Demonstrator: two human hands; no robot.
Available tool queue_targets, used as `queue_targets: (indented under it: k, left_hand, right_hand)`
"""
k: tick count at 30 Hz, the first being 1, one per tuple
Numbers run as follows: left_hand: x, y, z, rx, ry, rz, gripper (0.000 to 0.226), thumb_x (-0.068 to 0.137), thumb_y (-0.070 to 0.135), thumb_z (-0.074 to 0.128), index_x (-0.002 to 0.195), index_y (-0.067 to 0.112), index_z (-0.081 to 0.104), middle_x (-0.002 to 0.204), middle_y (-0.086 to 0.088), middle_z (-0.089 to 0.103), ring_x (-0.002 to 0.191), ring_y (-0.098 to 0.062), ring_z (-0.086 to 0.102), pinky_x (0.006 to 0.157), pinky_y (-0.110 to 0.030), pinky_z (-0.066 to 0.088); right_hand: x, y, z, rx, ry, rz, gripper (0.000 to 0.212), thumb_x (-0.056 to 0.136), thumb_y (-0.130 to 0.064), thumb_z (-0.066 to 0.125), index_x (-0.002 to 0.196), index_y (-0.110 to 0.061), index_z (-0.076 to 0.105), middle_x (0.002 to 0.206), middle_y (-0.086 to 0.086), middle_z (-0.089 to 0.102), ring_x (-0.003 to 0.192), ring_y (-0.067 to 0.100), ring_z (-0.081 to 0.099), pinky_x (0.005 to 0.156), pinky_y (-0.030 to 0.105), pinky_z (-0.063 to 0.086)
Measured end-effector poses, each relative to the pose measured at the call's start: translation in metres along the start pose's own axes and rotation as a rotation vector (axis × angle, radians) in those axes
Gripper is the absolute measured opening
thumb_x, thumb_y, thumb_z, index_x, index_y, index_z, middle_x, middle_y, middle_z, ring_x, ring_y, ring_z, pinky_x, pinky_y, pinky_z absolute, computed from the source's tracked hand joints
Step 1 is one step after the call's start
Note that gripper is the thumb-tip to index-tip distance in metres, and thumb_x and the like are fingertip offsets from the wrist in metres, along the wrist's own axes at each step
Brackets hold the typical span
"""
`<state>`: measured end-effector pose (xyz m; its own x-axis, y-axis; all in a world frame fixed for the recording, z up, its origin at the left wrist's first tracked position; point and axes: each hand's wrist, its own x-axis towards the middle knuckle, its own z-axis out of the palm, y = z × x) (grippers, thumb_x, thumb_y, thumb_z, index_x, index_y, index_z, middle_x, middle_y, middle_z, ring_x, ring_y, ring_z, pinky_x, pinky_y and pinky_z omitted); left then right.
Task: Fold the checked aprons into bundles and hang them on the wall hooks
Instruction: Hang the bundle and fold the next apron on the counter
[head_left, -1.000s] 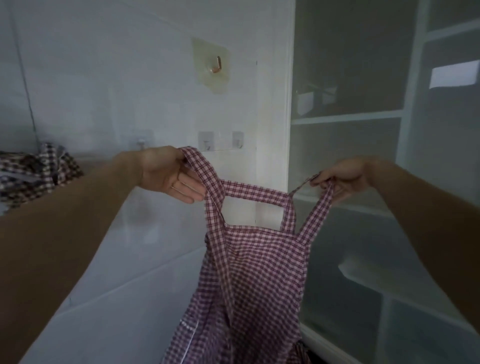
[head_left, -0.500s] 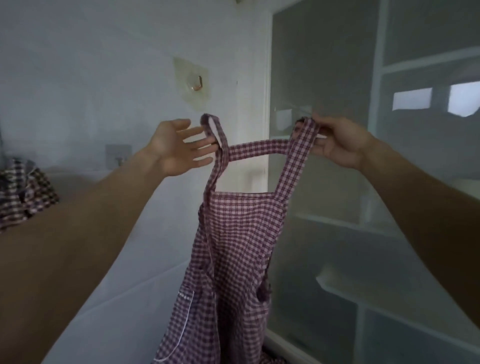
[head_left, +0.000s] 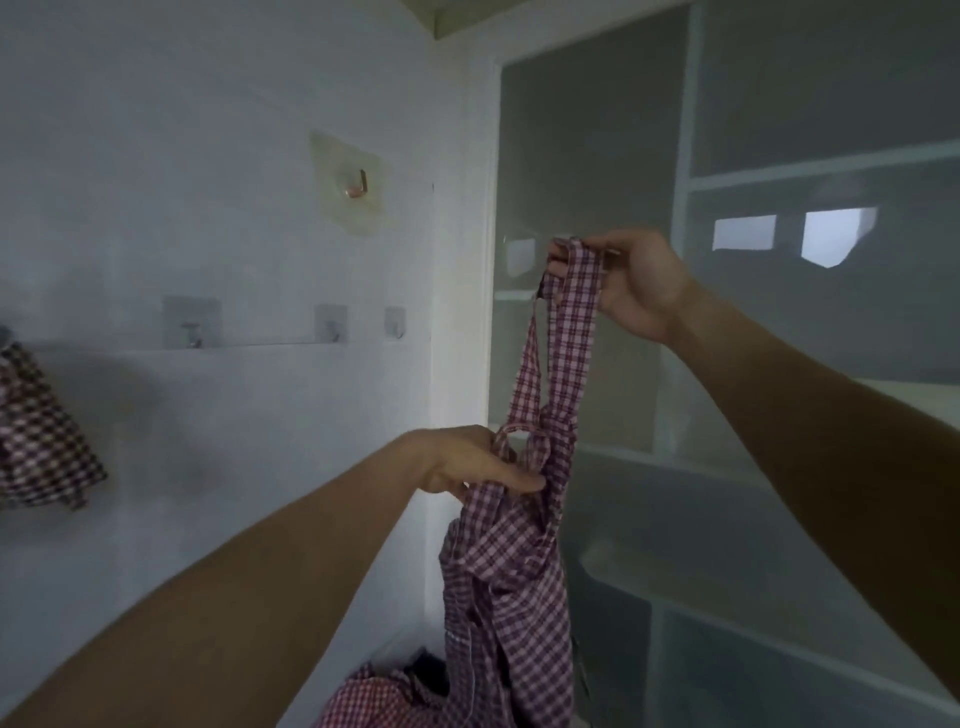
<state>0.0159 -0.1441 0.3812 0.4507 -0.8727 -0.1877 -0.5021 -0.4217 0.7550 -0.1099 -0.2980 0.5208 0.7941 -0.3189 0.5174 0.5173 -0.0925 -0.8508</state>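
Both hands hold the apron beside the wall.

Two bare forearms in view, no sleeves visible up to the frame edge. Left hand and right hand both bare, no gloves. No watch or wristband on either wrist. Any ring on the left fingers is too blurred to tell.

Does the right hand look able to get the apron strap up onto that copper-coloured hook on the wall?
Probably yes. The right hand pinches the apron straps a little below and right of the copper hook. Only bare wall lies between, and the hook holds nothing. The left hand gathers cloth lower down, out of the way.
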Motion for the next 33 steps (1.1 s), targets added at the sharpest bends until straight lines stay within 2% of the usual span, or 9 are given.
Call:
queue_targets:
  k: [4, 8, 16, 19, 24, 27, 29, 31, 33]
  left_hand:
    - [0.012, 0.007, 0.008, 0.006, 0.143, 0.08, 0.052, 0.08, 0.03, 0.082, 0.126, 0.013, 0.065, 0.113, -0.004, 0.071, 0.098, -0.018, 0.069, 0.09, -0.031, 0.057]
    - [-0.006, 0.017, -0.022, -0.119, 0.292, 0.058, 0.016, 0.094, 0.016, 0.067, 0.102, 0.004, 0.065, 0.081, -0.007, 0.072, 0.059, -0.016, 0.067, 0.058, -0.029, 0.058]
    - [-0.034, 0.034, -0.102, -0.552, 0.837, 0.19, 0.012, 0.094, -0.005, 0.053, 0.104, 0.001, 0.059, 0.078, -0.011, 0.069, 0.045, -0.012, 0.063, 0.061, -0.032, 0.057]
    - [-0.049, 0.042, -0.107, -0.71, 0.637, 0.227, 0.01, 0.095, 0.005, 0.046, 0.1, 0.006, 0.055, 0.08, -0.011, 0.062, 0.056, -0.019, 0.067, 0.06, -0.032, 0.056]
    - [-0.077, 0.044, -0.109, -0.379, 0.424, 0.085, 0.009, 0.086, 0.013, 0.049, 0.079, 0.016, 0.044, 0.06, 0.001, 0.038, 0.046, -0.014, 0.033, 0.045, -0.023, 0.033]
    - [-0.093, 0.045, -0.109, -0.537, 0.134, 0.257, 0.008, 0.081, 0.015, 0.057, 0.073, 0.014, 0.055, 0.063, -0.001, 0.052, 0.054, -0.016, 0.051, 0.06, -0.029, 0.044]
    - [-0.097, 0.047, -0.104, -0.616, -0.027, 0.422, 0.024, 0.086, 0.027, 0.056, 0.098, 0.008, 0.066, 0.092, -0.01, 0.068, 0.085, -0.024, 0.067, 0.081, -0.039, 0.054]
    - [-0.094, 0.054, -0.093, -0.614, -0.031, 0.441, 0.039, 0.093, 0.036, 0.056, 0.121, 0.01, 0.063, 0.113, -0.014, 0.065, 0.108, -0.032, 0.064, 0.094, -0.051, 0.053]
    - [-0.086, 0.065, -0.08, -0.512, 0.188, 0.426, 0.04, 0.096, 0.035, 0.061, 0.126, 0.008, 0.062, 0.109, -0.013, 0.067, 0.1, -0.028, 0.068, 0.091, -0.048, 0.056]
  right_hand:
    - [-0.009, -0.013, -0.005, -0.051, 0.1, -0.024, 0.026, 0.094, -0.01, 0.046, 0.1, 0.004, 0.067, 0.102, 0.017, 0.059, 0.09, 0.026, 0.059, 0.107, 0.05, 0.043]
    - [-0.022, -0.024, -0.02, -0.001, 0.213, -0.118, 0.024, 0.097, -0.006, 0.043, 0.085, 0.0, 0.063, 0.086, 0.012, 0.061, 0.078, 0.023, 0.06, 0.074, 0.038, 0.058]
    - [-0.025, -0.02, -0.038, -0.009, 0.095, -0.068, 0.026, 0.103, -0.012, 0.039, 0.082, -0.008, 0.054, 0.073, 0.005, 0.045, 0.061, 0.014, 0.045, 0.059, 0.025, 0.046]
    - [-0.021, -0.016, -0.038, -0.048, 0.121, -0.07, 0.023, 0.103, -0.013, 0.042, 0.086, -0.006, 0.055, 0.073, 0.007, 0.049, 0.063, 0.016, 0.048, 0.064, 0.028, 0.047]
    - [-0.02, -0.008, -0.04, -0.095, 0.156, -0.02, 0.015, 0.101, -0.014, 0.049, 0.1, -0.003, 0.059, 0.078, 0.007, 0.057, 0.069, 0.019, 0.056, 0.071, 0.033, 0.052]
    - [-0.021, -0.008, -0.038, -0.043, 0.138, -0.021, 0.016, 0.1, -0.014, 0.047, 0.105, -0.001, 0.055, 0.078, 0.008, 0.055, 0.069, 0.019, 0.055, 0.07, 0.034, 0.053]
    - [-0.021, -0.008, -0.036, -0.031, 0.13, -0.015, 0.018, 0.1, -0.015, 0.047, 0.103, -0.001, 0.057, 0.079, 0.009, 0.056, 0.07, 0.019, 0.056, 0.069, 0.033, 0.054]
    - [-0.021, -0.009, -0.033, -0.026, 0.123, -0.002, 0.019, 0.1, -0.016, 0.048, 0.098, -0.002, 0.061, 0.08, 0.009, 0.057, 0.071, 0.019, 0.058, 0.07, 0.033, 0.055]
    - [-0.021, -0.01, -0.029, -0.022, 0.118, 0.0, 0.019, 0.1, -0.016, 0.048, 0.101, -0.002, 0.061, 0.081, 0.008, 0.059, 0.073, 0.018, 0.058, 0.069, 0.032, 0.056]
